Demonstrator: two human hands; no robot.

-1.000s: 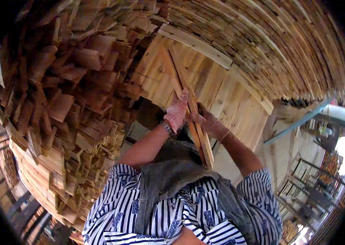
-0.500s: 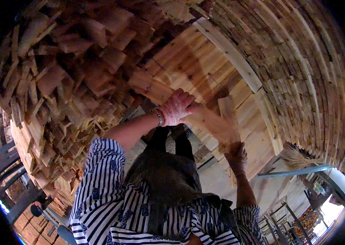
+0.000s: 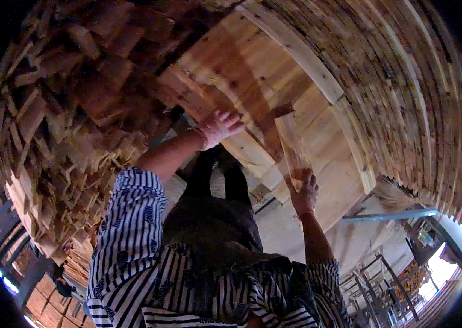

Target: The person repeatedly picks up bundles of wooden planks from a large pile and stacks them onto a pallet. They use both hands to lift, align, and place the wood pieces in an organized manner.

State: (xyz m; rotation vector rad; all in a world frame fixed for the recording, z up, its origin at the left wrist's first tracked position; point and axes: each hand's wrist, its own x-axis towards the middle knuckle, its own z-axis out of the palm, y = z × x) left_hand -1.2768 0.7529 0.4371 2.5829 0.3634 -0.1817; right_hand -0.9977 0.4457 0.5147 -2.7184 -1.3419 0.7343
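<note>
The two hands are apart now: a second ago both close on narrow boards together near the body, while now the left hand (image 3: 220, 130) has its fingers spread, gripping nothing, over the long plank (image 3: 251, 154) at the near left side of the plank surface (image 3: 332, 145). Whether its palm touches that plank is not clear. The right hand (image 3: 304, 194) grasps the near end of a short board (image 3: 291, 136), which points away toward the far side over the surface, slightly blurred. Half a second ago the left hand lay nearer the middle of the long plank; so the pieces seem to be handled singly at this point, one let go and one held.

On the far right a pale edge strip (image 3: 296, 49) bounds the surface, with stacked slats (image 3: 405, 82) rising just beyond it. On the left the rough wood pile (image 3: 78, 87) crowds the left forearm, leaving little sideways room. The most open room seems to be over the bare planks between the short board and the edge strip
</note>
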